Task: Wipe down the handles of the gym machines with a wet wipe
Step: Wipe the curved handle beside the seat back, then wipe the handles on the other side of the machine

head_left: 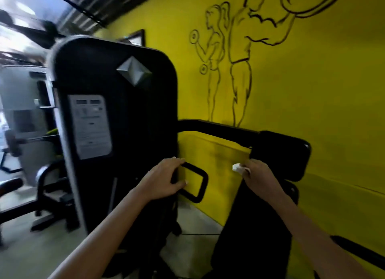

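Against a yellow painted wall with two black outline figures stood one tall black machine shroud carrying one white instruction label and one silver diamond badge. One black rounded-rectangle loop handle stuck out from its right edge. Left hand grasped that handle, fingers curled round it. Right hand pinched one crumpled white wet wipe, held near a black padded arm, well apart from the handle.
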A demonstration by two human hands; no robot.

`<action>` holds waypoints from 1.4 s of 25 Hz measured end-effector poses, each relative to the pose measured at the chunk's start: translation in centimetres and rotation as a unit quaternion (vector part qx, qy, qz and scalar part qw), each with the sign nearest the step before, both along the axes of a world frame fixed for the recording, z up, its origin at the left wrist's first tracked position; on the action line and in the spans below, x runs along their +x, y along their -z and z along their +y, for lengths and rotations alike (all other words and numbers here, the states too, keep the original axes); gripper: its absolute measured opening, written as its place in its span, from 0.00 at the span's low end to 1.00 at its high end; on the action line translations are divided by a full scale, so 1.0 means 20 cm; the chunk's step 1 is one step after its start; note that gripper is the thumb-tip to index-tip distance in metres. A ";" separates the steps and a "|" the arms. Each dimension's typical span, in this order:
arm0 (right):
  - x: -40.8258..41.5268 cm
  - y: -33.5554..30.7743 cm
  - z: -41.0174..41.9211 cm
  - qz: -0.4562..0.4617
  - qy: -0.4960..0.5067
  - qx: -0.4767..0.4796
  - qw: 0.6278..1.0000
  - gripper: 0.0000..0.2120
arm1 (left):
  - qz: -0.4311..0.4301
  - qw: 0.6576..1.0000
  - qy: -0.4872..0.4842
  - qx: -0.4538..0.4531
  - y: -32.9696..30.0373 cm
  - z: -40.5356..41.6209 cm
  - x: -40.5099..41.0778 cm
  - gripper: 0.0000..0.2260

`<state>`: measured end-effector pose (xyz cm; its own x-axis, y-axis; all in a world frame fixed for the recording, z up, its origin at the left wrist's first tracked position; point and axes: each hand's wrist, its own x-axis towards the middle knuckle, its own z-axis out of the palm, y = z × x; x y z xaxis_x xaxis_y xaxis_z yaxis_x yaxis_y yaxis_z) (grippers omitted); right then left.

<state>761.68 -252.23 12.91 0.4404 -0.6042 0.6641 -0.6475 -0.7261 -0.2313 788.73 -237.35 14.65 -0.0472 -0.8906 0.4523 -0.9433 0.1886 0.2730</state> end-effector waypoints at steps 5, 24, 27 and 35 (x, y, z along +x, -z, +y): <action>0.45 -0.11 0.26 -0.009 -0.111 -0.013 0.994 0.10 | -0.010 0.994 -0.112 -0.010 -0.03 0.50 0.30 0.36; 1.72 0.07 1.46 0.043 -0.540 -0.003 0.841 0.05 | 0.052 0.813 -0.580 0.020 0.23 2.27 0.24 0.29; 1.78 0.12 1.75 0.056 -0.597 0.003 0.800 0.06 | 0.060 0.773 -0.632 0.016 0.26 2.53 0.12 0.30; 1.92 0.09 2.45 0.049 -0.676 0.020 0.735 0.05 | 0.080 0.718 -0.691 -0.020 0.23 3.12 0.02 0.30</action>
<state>800.09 -203.22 11.05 0.7010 0.4120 0.5821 0.6452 -0.7143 -0.2713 789.05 -174.99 10.05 0.9248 -0.0216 0.3799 -0.1931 -0.8870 0.4195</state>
